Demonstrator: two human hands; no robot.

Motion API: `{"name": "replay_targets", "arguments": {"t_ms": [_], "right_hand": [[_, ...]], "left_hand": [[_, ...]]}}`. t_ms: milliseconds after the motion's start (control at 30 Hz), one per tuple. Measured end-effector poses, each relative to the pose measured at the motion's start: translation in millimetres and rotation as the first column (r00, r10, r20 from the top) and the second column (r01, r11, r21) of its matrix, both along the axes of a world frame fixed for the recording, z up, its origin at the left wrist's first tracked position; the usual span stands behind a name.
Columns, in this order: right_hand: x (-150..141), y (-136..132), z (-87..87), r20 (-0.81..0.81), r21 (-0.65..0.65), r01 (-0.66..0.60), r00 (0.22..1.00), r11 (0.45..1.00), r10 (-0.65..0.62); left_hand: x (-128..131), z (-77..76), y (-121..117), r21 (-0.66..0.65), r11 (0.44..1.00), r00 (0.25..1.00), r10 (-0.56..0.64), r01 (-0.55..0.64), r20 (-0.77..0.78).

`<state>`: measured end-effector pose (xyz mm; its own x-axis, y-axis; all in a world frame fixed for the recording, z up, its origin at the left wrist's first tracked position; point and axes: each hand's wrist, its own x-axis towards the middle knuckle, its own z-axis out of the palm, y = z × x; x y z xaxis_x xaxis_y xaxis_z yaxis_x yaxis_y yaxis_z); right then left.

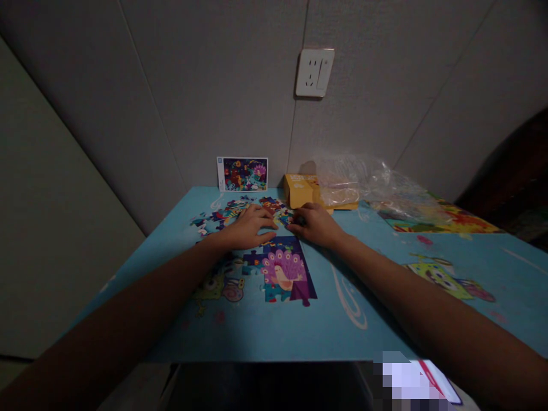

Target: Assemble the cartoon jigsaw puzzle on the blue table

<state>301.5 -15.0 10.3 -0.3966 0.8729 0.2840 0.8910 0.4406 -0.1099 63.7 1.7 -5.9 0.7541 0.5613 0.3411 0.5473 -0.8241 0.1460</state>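
Observation:
My left hand [250, 227] lies over loose jigsaw puzzle pieces [208, 221], its fingers spread and thumb pointing right. Just to the right, my right hand [315, 224] has its fingers curled with thumb and forefinger closed at the edge of the pile, on what looks like a puzzle piece [290, 219] that is mostly hidden. Nearer to me lies a joined part of the puzzle [285, 274], showing a pink and purple peacock. Some pieces beside it are partly covered by my left forearm.
A picture card [242, 174] of the puzzle leans against the wall. Right of it stand a yellow box [298, 190] and crumpled clear plastic [363, 180], with a colourful sheet [445, 218] beyond. The blue table [265, 337] has printed cartoon figures. A wall socket [314, 72] is above.

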Motion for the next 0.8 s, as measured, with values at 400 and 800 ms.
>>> {"name": "replay_targets", "arguments": {"t_ms": [400, 800], "right_hand": [[-2.7, -1.8, 1.3, -0.085, -0.004, -0.002, 0.996, 1.000, 0.002], [1.2, 0.5, 3.2, -0.124, 0.099, 0.017, 0.992, 0.995, -0.004]], "left_hand": [[2.2, 7.7, -7.3, -0.070, 0.996, 0.998, 0.059, -0.060, -0.005], [2.8, 4.6, -6.7, -0.097, 0.995, 0.999, 0.035, -0.035, -0.011]]}}
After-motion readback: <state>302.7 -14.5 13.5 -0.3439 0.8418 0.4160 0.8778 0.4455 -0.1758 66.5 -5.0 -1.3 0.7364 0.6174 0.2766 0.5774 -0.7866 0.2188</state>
